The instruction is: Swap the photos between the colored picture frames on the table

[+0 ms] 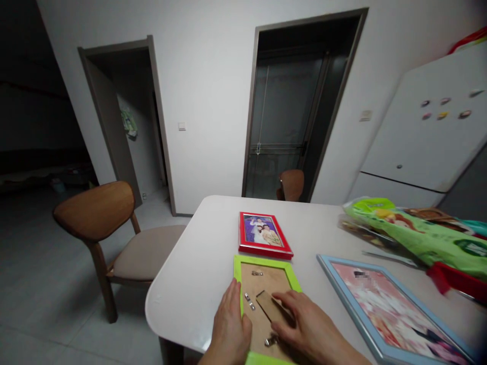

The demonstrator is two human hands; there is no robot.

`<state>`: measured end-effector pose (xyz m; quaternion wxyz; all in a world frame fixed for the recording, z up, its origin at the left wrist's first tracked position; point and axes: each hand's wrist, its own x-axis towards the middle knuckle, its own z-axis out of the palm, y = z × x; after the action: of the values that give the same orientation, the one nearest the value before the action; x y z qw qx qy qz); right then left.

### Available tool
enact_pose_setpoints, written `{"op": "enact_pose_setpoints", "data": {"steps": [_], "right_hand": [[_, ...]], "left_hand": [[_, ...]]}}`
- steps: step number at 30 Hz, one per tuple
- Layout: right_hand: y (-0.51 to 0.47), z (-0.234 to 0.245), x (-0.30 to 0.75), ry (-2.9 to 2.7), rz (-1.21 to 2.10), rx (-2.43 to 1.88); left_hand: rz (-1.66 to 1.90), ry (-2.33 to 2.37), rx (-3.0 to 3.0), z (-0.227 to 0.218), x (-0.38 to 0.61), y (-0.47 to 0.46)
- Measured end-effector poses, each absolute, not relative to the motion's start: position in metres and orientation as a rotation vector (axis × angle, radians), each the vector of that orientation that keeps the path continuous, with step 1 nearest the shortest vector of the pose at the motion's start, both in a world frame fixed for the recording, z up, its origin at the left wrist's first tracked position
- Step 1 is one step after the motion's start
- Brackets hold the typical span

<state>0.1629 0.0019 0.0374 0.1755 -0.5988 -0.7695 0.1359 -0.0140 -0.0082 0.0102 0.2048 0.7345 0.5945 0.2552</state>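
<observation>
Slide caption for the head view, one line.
Left hand at a green frame, right hand at the flap on its brown backing; red frame and blue frame on the same table.

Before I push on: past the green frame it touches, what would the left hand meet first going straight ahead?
Probably the near left corner of the red photo frame; the height of the left hand is hard to judge, so it might pass over.

On the table point(198, 263): near frame point(258, 319) beneath the right hand point(312, 322), far frame point(264, 233) behind, third frame point(391, 309) rightward, apparently a bag point(418, 228) beyond.
</observation>
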Motion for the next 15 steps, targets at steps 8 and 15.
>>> {"op": "enact_pose_setpoints", "data": {"steps": [8, 15], "right_hand": [[-0.01, 0.045, 0.165, -2.106, 0.433, -1.685], [-0.017, 0.08, 0.151, -2.079, 0.45, -1.598]], "left_hand": [[0.847, 1.593, 1.921, 0.013, -0.015, -0.007], [1.254, 1.23, 1.367, 0.036, -0.012, -0.003]]}}
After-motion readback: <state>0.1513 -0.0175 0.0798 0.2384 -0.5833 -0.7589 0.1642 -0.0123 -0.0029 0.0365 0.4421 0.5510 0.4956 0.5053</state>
